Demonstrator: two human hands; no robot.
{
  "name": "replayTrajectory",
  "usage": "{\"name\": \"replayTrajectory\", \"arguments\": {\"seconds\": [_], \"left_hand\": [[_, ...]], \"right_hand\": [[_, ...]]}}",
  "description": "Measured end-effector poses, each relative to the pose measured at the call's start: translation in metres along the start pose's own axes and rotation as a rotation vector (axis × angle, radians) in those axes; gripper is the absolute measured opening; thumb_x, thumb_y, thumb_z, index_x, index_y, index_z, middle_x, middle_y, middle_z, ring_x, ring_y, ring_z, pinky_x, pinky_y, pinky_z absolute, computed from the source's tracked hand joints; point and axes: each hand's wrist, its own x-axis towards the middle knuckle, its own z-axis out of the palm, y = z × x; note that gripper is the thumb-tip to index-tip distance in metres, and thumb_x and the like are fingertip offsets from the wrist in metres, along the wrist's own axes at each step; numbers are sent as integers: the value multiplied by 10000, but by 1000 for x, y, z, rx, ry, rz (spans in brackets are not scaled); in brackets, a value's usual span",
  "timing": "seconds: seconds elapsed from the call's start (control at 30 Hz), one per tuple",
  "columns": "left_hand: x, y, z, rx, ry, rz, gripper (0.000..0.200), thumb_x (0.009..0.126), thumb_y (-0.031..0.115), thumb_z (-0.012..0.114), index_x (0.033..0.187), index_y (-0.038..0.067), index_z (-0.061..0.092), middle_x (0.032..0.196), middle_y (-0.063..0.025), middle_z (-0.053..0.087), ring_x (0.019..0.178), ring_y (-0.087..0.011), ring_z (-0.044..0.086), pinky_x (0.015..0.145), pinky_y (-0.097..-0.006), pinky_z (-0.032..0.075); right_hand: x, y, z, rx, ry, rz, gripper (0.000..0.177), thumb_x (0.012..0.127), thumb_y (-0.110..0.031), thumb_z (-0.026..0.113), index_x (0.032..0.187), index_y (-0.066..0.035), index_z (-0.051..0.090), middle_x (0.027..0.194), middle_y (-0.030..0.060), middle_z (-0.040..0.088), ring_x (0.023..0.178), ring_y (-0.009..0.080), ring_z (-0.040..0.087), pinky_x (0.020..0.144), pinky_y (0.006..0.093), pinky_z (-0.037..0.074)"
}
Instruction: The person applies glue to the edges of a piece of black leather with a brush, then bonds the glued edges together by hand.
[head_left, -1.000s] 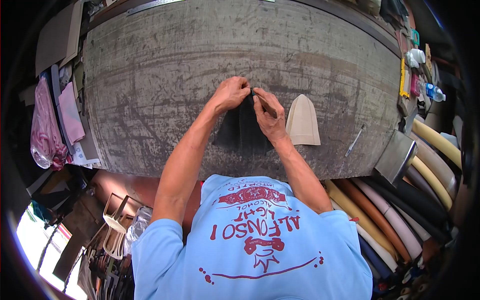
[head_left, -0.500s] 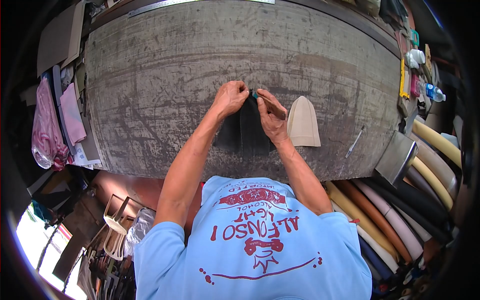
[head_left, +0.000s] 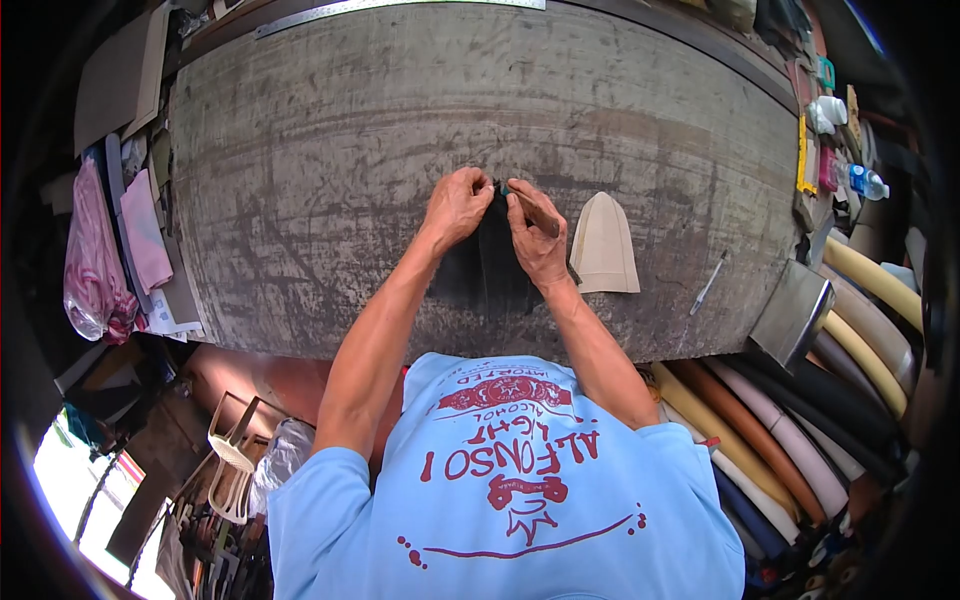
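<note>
My left hand (head_left: 460, 207) pinches the top end of a black piece of sheet material (head_left: 487, 262), which hangs down toward my shirt over the worktable. Opposite it, my right hand (head_left: 541, 235) is closed around a small tool with a teal part (head_left: 504, 190); its kind is mostly hidden by the fingers. The tool's teal end meets the black material right beside my left fingertips. To the right of my right hand lies a beige pointed-arch template (head_left: 605, 245), flat on the worktable (head_left: 330, 150).
A pen (head_left: 709, 283) lies to the right on the table, near a metal block-like piece (head_left: 793, 315). Rolls of coloured material (head_left: 790, 425) stand below the right edge. A steel ruler (head_left: 400, 4) rests along the far edge. Pink plastic-wrapped goods (head_left: 95, 255) hang at the left.
Both hands have shifted slightly, my right hand a little left and closer to my left. The black material remains between them, and the template stays put.
</note>
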Motion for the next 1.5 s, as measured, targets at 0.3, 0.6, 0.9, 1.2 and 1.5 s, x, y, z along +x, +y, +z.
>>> {"name": "replayTrajectory", "arguments": {"seconds": [0.3,0.6,0.9,1.2,1.5], "left_hand": [[2,2,16,215,148,174,193,858,181,690,890,-9,690,870,-158,647,794,-322,655,719,-430,524],[13,0,20,277,170,292,175,854,151,667,877,-22,682,819,-164,645,778,-333,649,707,-440,519],[14,15,-13,96,-160,52,239,902,162,625,910,-73,669,727,-179,646,719,-280,641,686,-430,496],[11,9,-5,107,-77,16,263,903,183,600,886,-70,671,792,-264,669,799,-419,672,720,-487,507],[5,10,0,74,5,-8,294,918,226,613,977,-52,687,865,-219,695,830,-340,681,742,-434,517]], "right_hand": [[-1,15,-3,118,-13,6,261,1004,-96,612,1239,19,613,1132,118,689,1005,156,687,848,272,548],[-4,10,-6,21,-12,-4,248,1001,-74,603,1227,26,619,1106,140,697,1005,173,690,806,272,564],[-3,4,-7,52,-57,4,252,989,-60,610,1215,50,622,1194,159,672,1071,224,691,876,296,583],[-4,3,-7,74,-58,-2,247,977,-57,627,1199,51,631,1180,165,682,1079,231,688,885,295,579],[-1,9,-3,4,-34,-87,255,968,-47,634,1201,57,631,1185,190,689,1093,274,683,899,330,571]]}}
